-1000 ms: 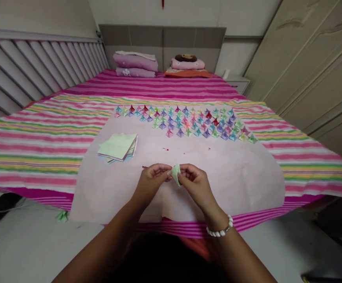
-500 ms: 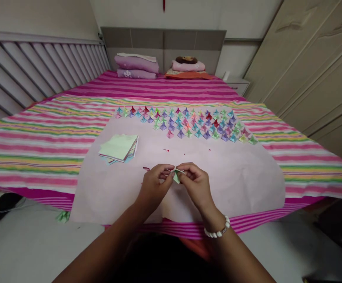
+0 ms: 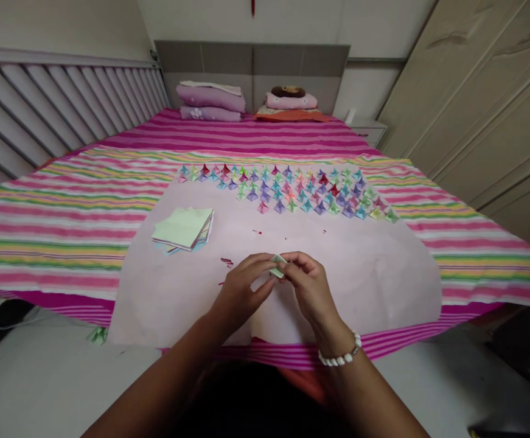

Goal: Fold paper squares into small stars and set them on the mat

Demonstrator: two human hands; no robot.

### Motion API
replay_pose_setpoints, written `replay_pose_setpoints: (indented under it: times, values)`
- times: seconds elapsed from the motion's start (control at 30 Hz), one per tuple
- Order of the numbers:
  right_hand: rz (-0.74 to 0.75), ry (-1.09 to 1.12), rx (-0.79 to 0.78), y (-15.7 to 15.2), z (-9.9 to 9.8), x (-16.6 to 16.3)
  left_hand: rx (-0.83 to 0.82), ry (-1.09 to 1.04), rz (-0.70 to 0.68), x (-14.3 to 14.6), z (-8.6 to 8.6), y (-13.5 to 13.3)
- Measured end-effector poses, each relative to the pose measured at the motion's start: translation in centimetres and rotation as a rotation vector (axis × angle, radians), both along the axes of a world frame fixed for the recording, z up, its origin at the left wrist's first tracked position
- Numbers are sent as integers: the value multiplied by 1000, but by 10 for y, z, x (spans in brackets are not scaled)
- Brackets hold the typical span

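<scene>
A small pale green folded paper (image 3: 278, 266) is held up between my two hands above the white sheet (image 3: 338, 267). My right hand (image 3: 308, 283) pinches its right side between thumb and fingers. On the other side, my left hand (image 3: 244, 283) has its fingertips at the left edge and its thumb just below, closed about the paper. My fingers cover part of the folds. To the left lies a fanned stack of square paper (image 3: 183, 228), with a pale green square on top.
Rows of small folded paper pieces (image 3: 292, 193) in many colours stand along the sheet's far side. Dark red marks (image 3: 227, 262) dot the sheet. A striped cloth (image 3: 55, 225) covers the bed beneath. Folded bedding (image 3: 210, 100) sits by the headboard; a slatted rail (image 3: 68, 100) runs along the left.
The green paper has turned in my fingers, showing a flat diamond-shaped face instead of a pointed fold. My left fingers have straightened somewhat, and the left thumb has dropped lower.
</scene>
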State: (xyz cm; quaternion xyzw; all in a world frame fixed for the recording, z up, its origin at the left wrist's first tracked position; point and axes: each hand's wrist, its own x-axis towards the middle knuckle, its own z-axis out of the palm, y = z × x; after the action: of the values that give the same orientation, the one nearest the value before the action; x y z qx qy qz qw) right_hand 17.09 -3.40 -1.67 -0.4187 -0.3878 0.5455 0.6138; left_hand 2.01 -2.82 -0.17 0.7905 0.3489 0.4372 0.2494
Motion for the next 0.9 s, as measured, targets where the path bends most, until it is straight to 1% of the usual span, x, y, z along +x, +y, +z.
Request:
replay_pose_setpoints:
  times: [0.13,0.23,0.4,0.5,0.6,0.67,0.77,0.9]
  values:
    - [63,38,14,-2,4,2,-74,-101,79,1,2,0]
    - [97,57,13,-4,5,1,-179,-217,105,1,4,0]
    - [136,25,5,-4,1,0,-409,-374,106,1,4,1]
    - [153,-22,7,-5,-1,1,-500,-434,109,2,4,1]
    - [140,-52,2,-6,0,0,-578,-531,91,5,6,2]
    - [127,-75,-3,-7,2,-1,-633,-552,72,7,8,3]
    - [131,-109,-13,-9,4,-4,-651,-490,69,9,11,4]
    - [169,-147,-16,-10,6,-6,-590,-448,145,9,12,5]
